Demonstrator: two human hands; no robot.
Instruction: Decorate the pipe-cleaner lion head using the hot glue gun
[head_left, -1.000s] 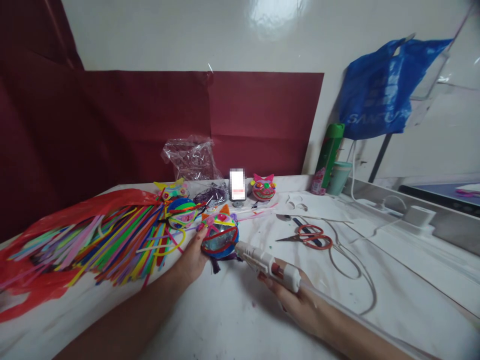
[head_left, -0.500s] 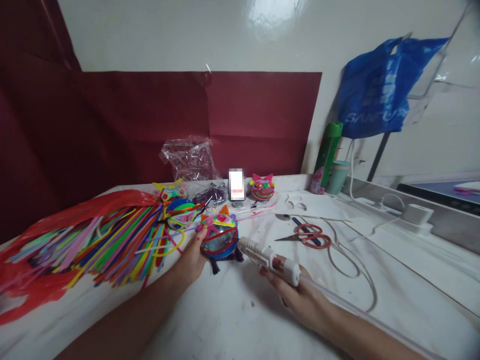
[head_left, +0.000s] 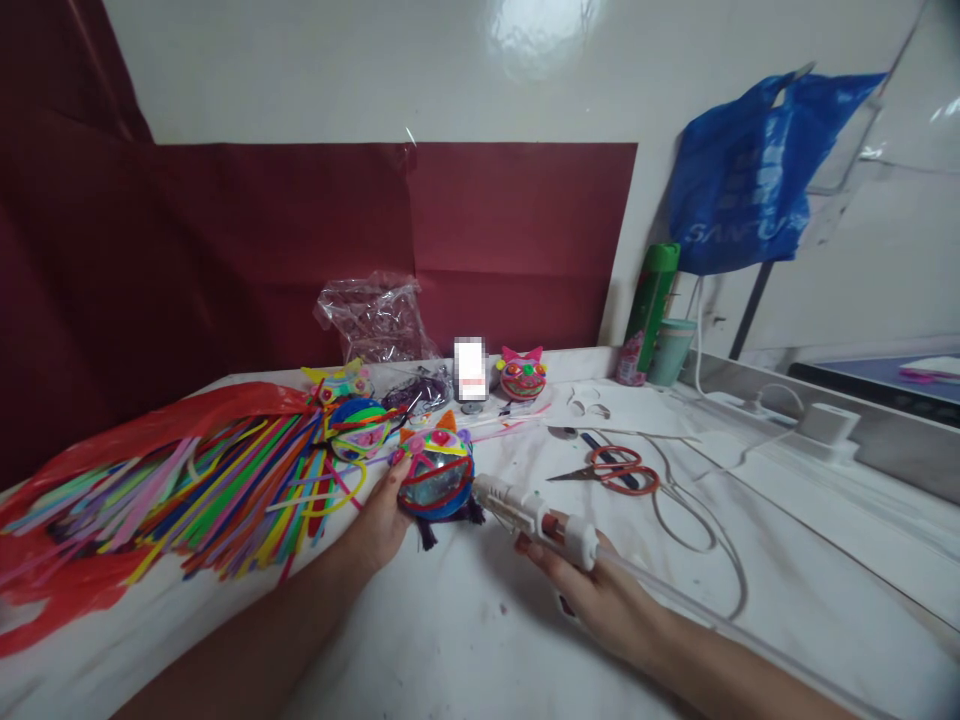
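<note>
My left hand (head_left: 386,515) grips the left side of a round, colourful animal-head craft (head_left: 439,480) with orange ears, red and blue trim and dark tassels below. In my right hand (head_left: 592,590) is a white hot glue gun (head_left: 529,512), with a long clear glue stick coming out of its back end. The gun's nozzle points left and is at the craft's right edge; whether it touches I cannot tell. To the left of the craft is another colourful round piece (head_left: 356,428) beside a heap of multicoloured pipe cleaners (head_left: 247,490).
Scissors with red handles (head_left: 619,470) lie right of the glue gun, near a looping cable (head_left: 739,560). A finished-looking pink-eared head (head_left: 523,375) sits at the back. Further right stand a green spray can (head_left: 651,310), a cup (head_left: 671,352) and a white plug (head_left: 829,430).
The whole view has shifted slightly, so everything appears a little further left. Both hands keep their hold, and the nozzle stays at the craft's right edge.
</note>
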